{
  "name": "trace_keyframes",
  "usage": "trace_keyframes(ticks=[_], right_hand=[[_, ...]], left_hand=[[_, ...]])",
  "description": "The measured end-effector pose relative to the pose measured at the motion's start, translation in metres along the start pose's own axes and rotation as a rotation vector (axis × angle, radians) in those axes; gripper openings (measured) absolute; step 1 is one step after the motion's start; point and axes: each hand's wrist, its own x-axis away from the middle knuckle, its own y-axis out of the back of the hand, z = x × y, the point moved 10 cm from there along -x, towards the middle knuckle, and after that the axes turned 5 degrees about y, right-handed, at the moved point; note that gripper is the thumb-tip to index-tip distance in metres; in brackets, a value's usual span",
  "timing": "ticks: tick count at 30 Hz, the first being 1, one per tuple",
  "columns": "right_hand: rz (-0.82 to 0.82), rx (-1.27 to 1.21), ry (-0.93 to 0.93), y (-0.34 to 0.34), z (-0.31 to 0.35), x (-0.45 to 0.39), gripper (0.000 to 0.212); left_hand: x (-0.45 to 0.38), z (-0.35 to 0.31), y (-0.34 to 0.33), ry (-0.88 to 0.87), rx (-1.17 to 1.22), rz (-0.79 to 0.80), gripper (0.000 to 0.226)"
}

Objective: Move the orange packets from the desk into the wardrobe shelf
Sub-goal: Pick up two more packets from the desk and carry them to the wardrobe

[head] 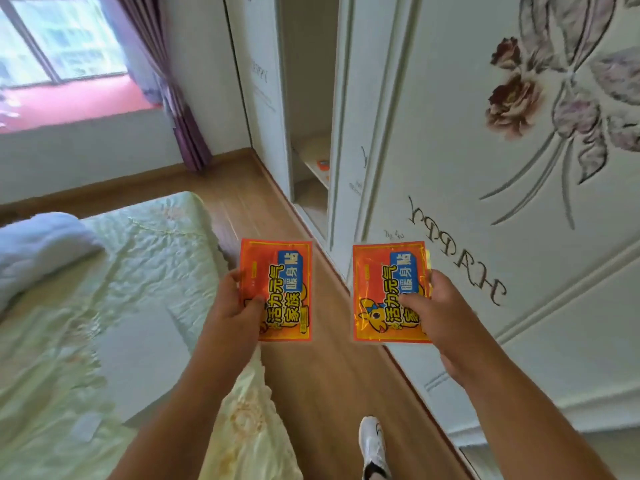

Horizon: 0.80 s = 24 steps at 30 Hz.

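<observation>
Two orange packets with blue labels are held in the air above the wooden floor. My left hand [239, 303] pinches the left packet [280, 282] at its lower left edge, thumb on its face. My right hand [436, 310] pinches the right packet [384, 285] at its right side. Ahead, the wardrobe stands open, and its pale shelf [313, 157] carries another orange packet [323, 164], mostly hidden by the door frame. The desk is not in view.
A bed with a pale green cover [104, 306] and a folded white quilt [38, 247] fills the left. The white wardrobe door with a flower pattern [502, 168] runs along the right. A strip of wooden floor [325, 382] lies between them. My white shoe [372, 441] shows below.
</observation>
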Motion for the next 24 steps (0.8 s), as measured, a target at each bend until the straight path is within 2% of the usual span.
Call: trace_keyframes(ticks=[4,11,18,24], right_hand=[[0.159,-0.005,0.044,-0.023,0.033,-0.079,0.018],[0.340,0.006,0.106,-0.042,0.073,-0.185,0.019],[0.421,0.024,0.068,-0.059,0.072,-0.244,0.019],[0.397,0.049,0.054,-0.073,0.083,-0.306,0.018]], left_hand=[[-0.030,-0.017,0.010,0.008,0.036,-0.161,0.027],[-0.072,-0.033,0.002,0.011,0.113,-0.367,0.035],[-0.111,-0.036,-0.008,0.041,0.127,-0.417,0.034],[-0.185,-0.038,-0.024,0.075,0.158,-0.356,0.034]])
